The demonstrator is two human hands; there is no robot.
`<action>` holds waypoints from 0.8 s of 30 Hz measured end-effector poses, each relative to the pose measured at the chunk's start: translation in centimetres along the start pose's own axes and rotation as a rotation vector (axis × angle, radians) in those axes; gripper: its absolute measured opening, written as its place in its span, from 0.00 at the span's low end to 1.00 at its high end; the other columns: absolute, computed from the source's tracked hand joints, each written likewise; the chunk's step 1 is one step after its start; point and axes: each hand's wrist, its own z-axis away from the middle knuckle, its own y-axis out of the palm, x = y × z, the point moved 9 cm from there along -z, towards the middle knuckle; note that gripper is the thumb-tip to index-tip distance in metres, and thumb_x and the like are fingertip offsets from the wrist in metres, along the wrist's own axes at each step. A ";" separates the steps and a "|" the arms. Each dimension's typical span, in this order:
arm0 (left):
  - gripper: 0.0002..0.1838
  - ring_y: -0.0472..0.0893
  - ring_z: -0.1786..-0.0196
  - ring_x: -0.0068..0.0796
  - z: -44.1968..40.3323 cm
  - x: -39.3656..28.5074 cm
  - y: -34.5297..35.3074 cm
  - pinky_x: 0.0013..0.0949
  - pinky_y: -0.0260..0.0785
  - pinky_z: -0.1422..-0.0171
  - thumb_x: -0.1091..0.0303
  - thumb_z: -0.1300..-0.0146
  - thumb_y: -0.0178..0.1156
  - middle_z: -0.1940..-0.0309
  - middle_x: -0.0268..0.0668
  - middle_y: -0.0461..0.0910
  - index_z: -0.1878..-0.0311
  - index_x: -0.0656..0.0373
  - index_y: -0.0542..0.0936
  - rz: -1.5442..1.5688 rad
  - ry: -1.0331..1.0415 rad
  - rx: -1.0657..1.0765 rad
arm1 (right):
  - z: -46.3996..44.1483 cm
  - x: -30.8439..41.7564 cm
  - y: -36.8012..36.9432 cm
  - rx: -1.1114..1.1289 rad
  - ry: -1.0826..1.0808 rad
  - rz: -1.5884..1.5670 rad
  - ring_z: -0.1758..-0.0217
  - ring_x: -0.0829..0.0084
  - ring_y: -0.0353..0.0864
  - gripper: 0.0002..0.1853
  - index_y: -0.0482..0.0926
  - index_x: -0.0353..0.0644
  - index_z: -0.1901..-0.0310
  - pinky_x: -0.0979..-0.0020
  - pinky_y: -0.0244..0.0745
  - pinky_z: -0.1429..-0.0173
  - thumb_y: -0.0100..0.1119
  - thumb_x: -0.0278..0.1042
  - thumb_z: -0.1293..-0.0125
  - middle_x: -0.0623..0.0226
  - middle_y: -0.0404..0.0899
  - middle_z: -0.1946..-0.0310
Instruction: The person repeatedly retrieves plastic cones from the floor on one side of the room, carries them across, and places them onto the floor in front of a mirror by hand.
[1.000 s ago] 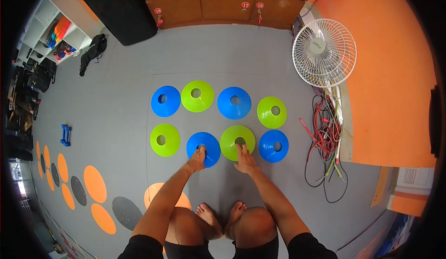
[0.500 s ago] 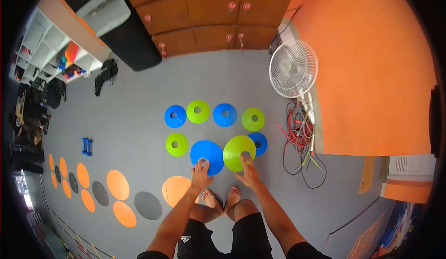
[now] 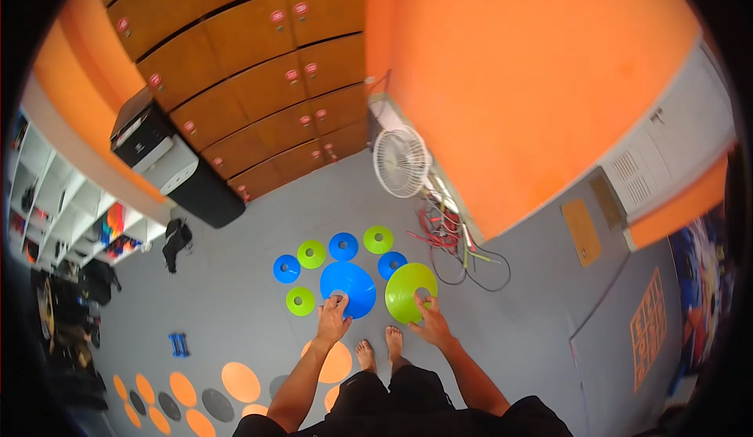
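Note:
My left hand (image 3: 333,321) grips a blue disc cone (image 3: 353,278) near its centre hole, with the fingers closed on it. In my right hand (image 3: 432,324) is a yellow-green disc cone (image 3: 402,286), held by its hole and lower rim. Both cones are raised above the floor, side by side and apart. Beyond them several smaller-looking cones lie on the floor in a rough arc, among them a blue cone (image 3: 343,237), a green cone (image 3: 311,245) and a blue cone (image 3: 384,258) close to the one in my right hand.
A white fan (image 3: 401,162) stands by the orange wall, with tangled red and grey cables (image 3: 443,233) beside it. Wooden lockers (image 3: 259,84) and a black water dispenser (image 3: 208,194) are at the back. Blue dumbbells (image 3: 179,345) and orange floor dots (image 3: 241,382) are at left.
My view has turned and tilted, so the room appears rotated and the floor cones sit lower. Both hands still hold the same cones, now slightly farther apart. My feet are now staggered.

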 end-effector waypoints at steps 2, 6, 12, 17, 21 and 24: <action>0.37 0.73 0.39 0.45 0.2 -2.8 0.1 0.51 0.63 0.43 0.67 0.49 0.76 0.41 0.41 0.74 0.34 0.54 0.75 0.013 0.089 0.012 | 3.3 -0.2 -1.7 -0.044 0.099 -0.049 0.46 0.52 0.81 0.51 0.59 0.54 0.20 0.57 0.81 0.45 0.76 0.41 0.45 0.53 0.62 0.34; 0.35 0.72 0.37 0.46 1.1 -8.9 1.0 0.51 0.62 0.41 0.66 0.48 0.76 0.40 0.42 0.74 0.35 0.55 0.75 0.058 0.232 0.034 | 11.3 -1.1 -5.1 -0.237 0.241 -0.021 0.53 0.54 0.84 0.51 0.58 0.53 0.20 0.58 0.82 0.47 0.76 0.41 0.44 0.56 0.61 0.32; 0.37 0.71 0.34 0.47 2.6 -19.9 7.5 0.52 0.61 0.39 0.64 0.49 0.76 0.38 0.44 0.73 0.34 0.56 0.75 0.161 0.510 0.205 | 26.3 -5.7 -9.3 -0.491 0.539 -0.054 0.54 0.55 0.85 0.51 0.57 0.53 0.20 0.58 0.85 0.52 0.75 0.42 0.44 0.56 0.62 0.33; 0.38 0.71 0.34 0.49 5.0 -32.6 14.3 0.51 0.61 0.37 0.63 0.50 0.77 0.37 0.45 0.72 0.34 0.59 0.75 0.180 0.770 0.341 | 40.3 -9.2 -12.8 -0.692 0.750 -0.133 0.45 0.48 0.81 0.49 0.58 0.57 0.21 0.52 0.83 0.49 0.73 0.44 0.44 0.54 0.63 0.33; 0.38 0.70 0.33 0.49 9.1 -44.0 20.0 0.52 0.60 0.36 0.64 0.49 0.77 0.36 0.45 0.71 0.34 0.61 0.75 0.192 0.942 0.467 | 51.7 -11.4 -15.1 -0.845 0.875 -0.027 0.45 0.47 0.81 0.49 0.58 0.57 0.21 0.51 0.83 0.48 0.73 0.44 0.43 0.55 0.63 0.34; 0.38 0.69 0.33 0.49 13.7 -51.8 24.9 0.52 0.61 0.36 0.65 0.49 0.76 0.37 0.45 0.71 0.33 0.63 0.74 0.207 1.041 0.530 | 59.8 -12.7 -15.7 -0.923 1.011 -0.038 0.43 0.47 0.79 0.50 0.58 0.57 0.21 0.51 0.82 0.46 0.75 0.43 0.44 0.54 0.63 0.36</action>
